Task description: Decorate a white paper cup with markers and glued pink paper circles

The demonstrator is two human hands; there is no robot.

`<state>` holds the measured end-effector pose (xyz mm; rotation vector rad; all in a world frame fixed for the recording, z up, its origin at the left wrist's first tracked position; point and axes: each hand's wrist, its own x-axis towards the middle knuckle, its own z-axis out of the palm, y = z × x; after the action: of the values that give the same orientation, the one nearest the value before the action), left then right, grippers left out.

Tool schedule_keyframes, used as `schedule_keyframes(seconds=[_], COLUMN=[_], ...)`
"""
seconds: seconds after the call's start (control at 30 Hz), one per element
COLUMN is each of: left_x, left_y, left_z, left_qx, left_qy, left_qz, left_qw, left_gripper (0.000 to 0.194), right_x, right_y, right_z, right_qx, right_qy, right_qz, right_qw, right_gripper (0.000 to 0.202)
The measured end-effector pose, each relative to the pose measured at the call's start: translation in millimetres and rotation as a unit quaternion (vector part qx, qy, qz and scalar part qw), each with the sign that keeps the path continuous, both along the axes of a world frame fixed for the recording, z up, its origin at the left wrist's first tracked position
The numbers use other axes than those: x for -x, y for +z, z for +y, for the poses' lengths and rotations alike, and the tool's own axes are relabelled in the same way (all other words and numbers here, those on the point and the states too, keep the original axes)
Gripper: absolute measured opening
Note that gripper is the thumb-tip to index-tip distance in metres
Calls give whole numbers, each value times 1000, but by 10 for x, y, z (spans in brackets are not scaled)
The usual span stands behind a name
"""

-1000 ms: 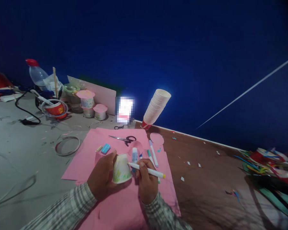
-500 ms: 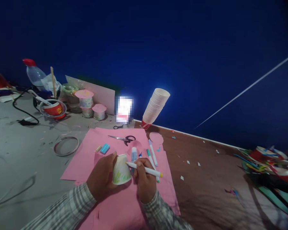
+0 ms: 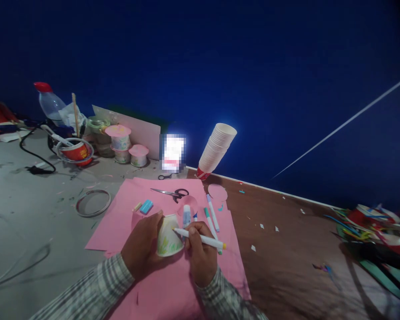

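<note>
My left hand [image 3: 142, 244] is wrapped round the left side of a white paper cup [image 3: 169, 240] with green and yellow marks on it. Pinched in my right hand [image 3: 202, 255] is a white marker [image 3: 205, 240] with a yellow end, its tip at the upper part of the cup's side. Beneath both hands lies pink paper [image 3: 160, 295]. Just beyond the cup are a glue stick [image 3: 186, 215], a blue eraser [image 3: 146, 206] and black-handled scissors [image 3: 176, 194]. Two more markers [image 3: 213, 213] rest to the right of the glue stick.
A tall leaning stack of paper cups [image 3: 217, 149] stands by the blue wall. Small decorated cups [image 3: 139, 155], a red cup [image 3: 76, 152] and a bottle [image 3: 51, 104] are at the back left. A tape ring [image 3: 93, 203] lies left of the paper. Clutter [image 3: 373, 222] sits far right.
The marker's tip has shifted slightly left and down on the cup, with my right hand still holding it. The cup and my left hand look nearly unchanged.
</note>
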<state>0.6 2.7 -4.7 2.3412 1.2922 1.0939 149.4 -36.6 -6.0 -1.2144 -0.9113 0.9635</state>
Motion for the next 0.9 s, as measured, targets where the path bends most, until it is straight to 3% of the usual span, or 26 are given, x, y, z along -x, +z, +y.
schedule_keyframes(seconds=[0.27,0.4,0.63,0.9], left_x=[-19,-19,-7,-13], left_y=[46,51,6,31], left_z=[-3,-4,-19,-8], left_qx=[-45,-61,-43,-30], left_qy=[-5,-2,-4,-4], left_qz=[12,13,11,8], left_qw=[999,998,999,999], left_gripper=[54,63,56,59], right_x=[10,15,14,9], right_y=[48,78,82,47], right_z=[8,4,13,8], right_qx=[-6,-16,-10,-6], right_qy=[-10,-13,-2,-12], right_qz=[-51,-76,-30,-56], right_qw=[999,997,1000,998], right_gripper=[19,16,19,16])
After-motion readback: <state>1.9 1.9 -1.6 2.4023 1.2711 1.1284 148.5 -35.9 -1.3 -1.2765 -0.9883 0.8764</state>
